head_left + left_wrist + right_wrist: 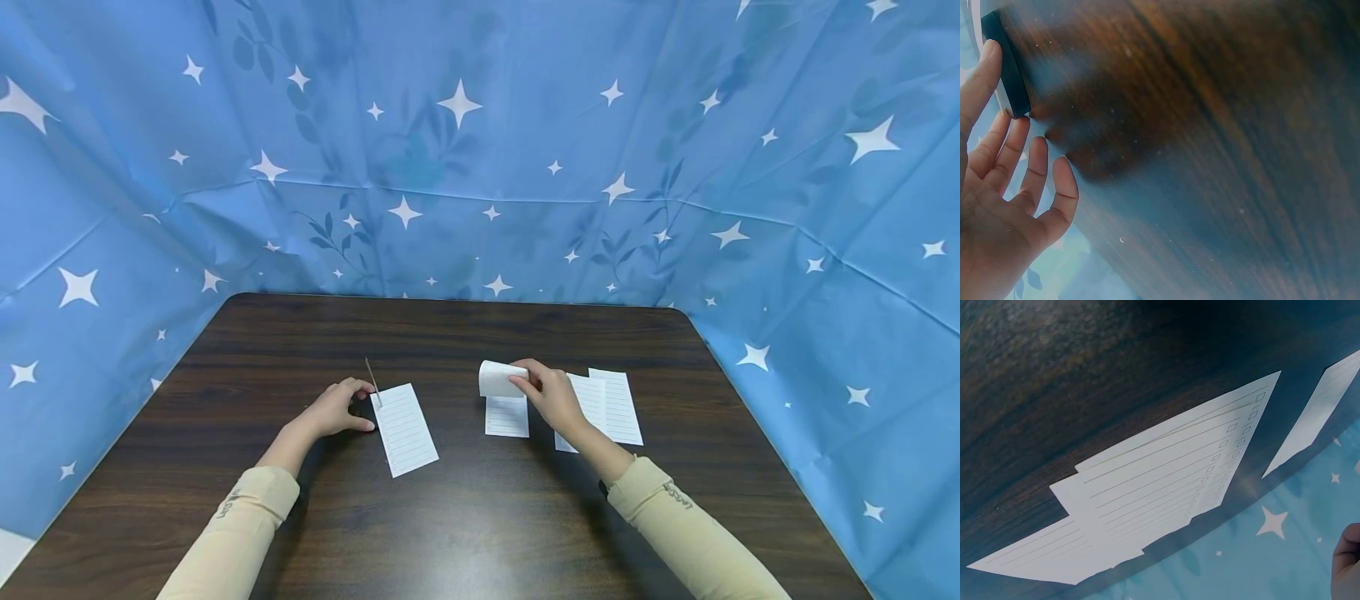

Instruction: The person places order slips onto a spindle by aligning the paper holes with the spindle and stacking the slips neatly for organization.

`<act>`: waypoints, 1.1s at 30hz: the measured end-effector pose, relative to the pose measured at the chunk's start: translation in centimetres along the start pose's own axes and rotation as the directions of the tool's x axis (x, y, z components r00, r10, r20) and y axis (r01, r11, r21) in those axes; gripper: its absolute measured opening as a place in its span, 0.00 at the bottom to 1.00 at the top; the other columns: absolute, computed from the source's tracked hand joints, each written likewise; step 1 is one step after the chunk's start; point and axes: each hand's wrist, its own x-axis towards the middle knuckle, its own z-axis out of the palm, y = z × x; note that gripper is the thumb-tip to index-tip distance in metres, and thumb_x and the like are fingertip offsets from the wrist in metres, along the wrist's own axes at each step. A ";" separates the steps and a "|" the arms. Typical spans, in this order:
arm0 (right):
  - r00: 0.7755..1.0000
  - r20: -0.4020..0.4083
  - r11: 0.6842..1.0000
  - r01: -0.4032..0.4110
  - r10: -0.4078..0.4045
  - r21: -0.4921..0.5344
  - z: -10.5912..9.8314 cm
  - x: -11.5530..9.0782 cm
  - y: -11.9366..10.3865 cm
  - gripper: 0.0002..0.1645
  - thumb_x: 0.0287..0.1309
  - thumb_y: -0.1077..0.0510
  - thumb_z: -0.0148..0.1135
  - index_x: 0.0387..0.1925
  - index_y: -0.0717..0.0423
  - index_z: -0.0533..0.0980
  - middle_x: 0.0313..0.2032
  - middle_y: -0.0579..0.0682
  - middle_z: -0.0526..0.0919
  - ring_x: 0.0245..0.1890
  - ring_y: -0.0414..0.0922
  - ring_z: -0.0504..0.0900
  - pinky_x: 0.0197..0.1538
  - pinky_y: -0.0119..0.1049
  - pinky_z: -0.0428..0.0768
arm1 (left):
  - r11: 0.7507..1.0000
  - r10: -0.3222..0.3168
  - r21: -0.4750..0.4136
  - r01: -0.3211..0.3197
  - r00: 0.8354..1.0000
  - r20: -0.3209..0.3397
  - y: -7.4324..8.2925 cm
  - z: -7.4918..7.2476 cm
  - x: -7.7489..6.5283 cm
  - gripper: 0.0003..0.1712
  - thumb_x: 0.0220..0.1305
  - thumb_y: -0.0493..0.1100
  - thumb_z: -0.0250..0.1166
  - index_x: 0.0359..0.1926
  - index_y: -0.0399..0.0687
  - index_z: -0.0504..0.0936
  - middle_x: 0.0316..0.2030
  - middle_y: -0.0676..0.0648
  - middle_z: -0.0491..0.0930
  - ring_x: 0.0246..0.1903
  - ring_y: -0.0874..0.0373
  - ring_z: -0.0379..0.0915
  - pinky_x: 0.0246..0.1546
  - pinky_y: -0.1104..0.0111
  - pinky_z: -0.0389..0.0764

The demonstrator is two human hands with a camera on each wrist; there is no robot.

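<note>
A white lined notepad [405,429] lies left of centre, and a thin brown stick [373,383] stands at its far left corner. My left hand [333,408] rests beside it, thumb and fingertips against its left edge. Close up in the left wrist view, the thumb and fingertips of my left hand [1007,206] meet a dark block-like side [1013,78]. My right hand [551,396] pinches a curled white sheet [498,379] above a small lined sheet [507,417]. Only part of my right hand [1346,565] shows in the right wrist view; its grip is hidden there.
Overlapping lined sheets [618,404] lie by my right forearm. The right wrist view shows overlapping sheets [1160,469] with small checkboxes, and another pale sheet or pad [1310,422]. A dark wooden table [450,508] carries everything; a blue starry cloth [450,167] hangs behind.
</note>
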 end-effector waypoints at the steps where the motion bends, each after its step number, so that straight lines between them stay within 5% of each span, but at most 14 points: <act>1: 1.000 0.002 1.000 0.008 -0.008 0.000 0.0 0.0 0.0 0.14 0.56 0.56 0.64 0.43 0.56 0.80 0.14 0.43 0.67 0.15 0.35 0.59 0.19 0.26 0.59 | 1.000 -0.002 -0.001 0.002 1.000 0.001 0.0 0.0 0.0 0.34 0.47 0.42 0.75 0.54 0.35 0.73 0.47 0.36 0.74 0.48 0.41 0.67 0.52 0.48 0.72; 6: 0.998 -0.004 0.998 0.061 -0.061 -0.002 0.2 -0.2 -0.1 0.15 0.53 0.57 0.67 0.43 0.57 0.81 0.16 0.43 0.67 0.17 0.35 0.60 0.20 0.26 0.61 | 1.000 -0.003 0.003 0.003 1.000 0.003 -0.2 0.1 0.1 0.35 0.47 0.42 0.75 0.54 0.34 0.72 0.47 0.36 0.74 0.48 0.41 0.68 0.52 0.48 0.72; 11: 0.997 0.008 0.997 0.077 -0.078 0.012 0.4 -0.2 0.0 0.17 0.51 0.57 0.68 0.44 0.57 0.81 0.27 0.49 0.77 0.27 0.45 0.70 0.28 0.31 0.71 | 1.000 -0.001 0.004 0.001 1.000 0.002 0.0 0.0 0.0 0.35 0.46 0.43 0.75 0.54 0.34 0.72 0.47 0.36 0.74 0.48 0.42 0.68 0.52 0.48 0.72; 14: 0.998 0.035 0.998 0.041 -0.042 0.049 0.6 -0.2 0.1 0.21 0.50 0.59 0.69 0.47 0.59 0.80 0.39 0.54 0.82 0.35 0.51 0.75 0.38 0.40 0.81 | 1.000 0.000 0.000 0.000 1.000 0.001 -0.1 0.0 0.1 0.35 0.46 0.43 0.75 0.54 0.35 0.73 0.47 0.36 0.74 0.48 0.42 0.68 0.52 0.49 0.72; 18: 0.997 0.063 0.989 -0.046 0.037 0.139 0.8 -0.3 0.2 0.26 0.50 0.60 0.70 0.52 0.61 0.77 0.45 0.58 0.81 0.37 0.53 0.76 0.45 0.50 0.81 | 1.000 0.024 -0.020 -0.024 1.000 -0.001 -0.3 -0.2 0.1 0.35 0.46 0.46 0.75 0.53 0.35 0.73 0.46 0.36 0.74 0.47 0.41 0.67 0.51 0.49 0.72; 22: 0.996 0.015 0.975 -0.090 0.089 0.205 0.9 -0.2 0.2 0.20 0.54 0.63 0.66 0.50 0.62 0.78 0.32 0.56 0.80 0.28 0.46 0.73 0.34 0.38 0.80 | 0.997 0.077 -0.023 -0.077 0.997 -0.018 -0.8 -0.2 0.1 0.36 0.46 0.52 0.75 0.52 0.36 0.74 0.44 0.37 0.74 0.45 0.42 0.67 0.48 0.52 0.73; 25: 0.993 -0.030 0.962 -0.103 0.114 0.254 0.9 0.0 0.1 0.16 0.55 0.67 0.63 0.47 0.62 0.79 0.23 0.55 0.77 0.21 0.39 0.68 0.24 0.28 0.70 | 0.997 0.071 -0.023 -0.071 0.997 -0.015 -0.7 -0.3 0.1 0.36 0.46 0.51 0.75 0.52 0.36 0.74 0.44 0.37 0.74 0.45 0.42 0.68 0.49 0.52 0.73; 33: 0.986 -0.019 0.918 -0.147 0.165 0.367 1.1 0.1 -0.3 0.29 0.55 0.70 0.62 0.59 0.67 0.68 0.28 0.61 0.83 0.23 0.35 0.69 0.27 0.24 0.69 | 1.000 0.011 0.004 -0.011 1.000 0.012 -0.2 -0.2 0.1 0.35 0.46 0.44 0.76 0.54 0.35 0.73 0.46 0.37 0.74 0.47 0.42 0.68 0.51 0.49 0.72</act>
